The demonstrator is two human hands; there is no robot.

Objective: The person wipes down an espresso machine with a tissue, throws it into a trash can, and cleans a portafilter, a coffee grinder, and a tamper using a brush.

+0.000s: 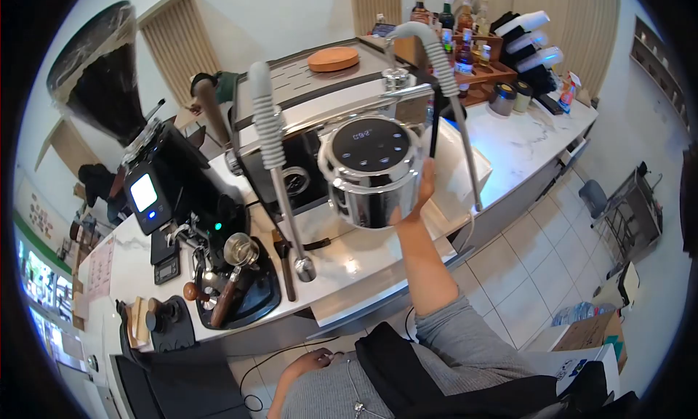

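In the head view, my right hand [422,195] reaches up to the espresso machine. It cups the right side of the chrome group head [369,194], whose round black top display [369,144] is lit. Part of the fingers is hidden behind the metal. Low in front of my body, my left hand [317,359] is curled closed beside my grey shirt; whatever it may hold is too small to make out. A steam wand with a grey grip [269,128] hangs left of the group head, and another curved wand [436,52] is on the right.
A black coffee grinder [182,161] stands left. Before it, a portafilter with a wooden handle [231,292] lies on a black mat [265,299]. A brush [285,270] lies nearby. Bottles [464,55] and cups [527,37] stand at the back right. People are in the background left.
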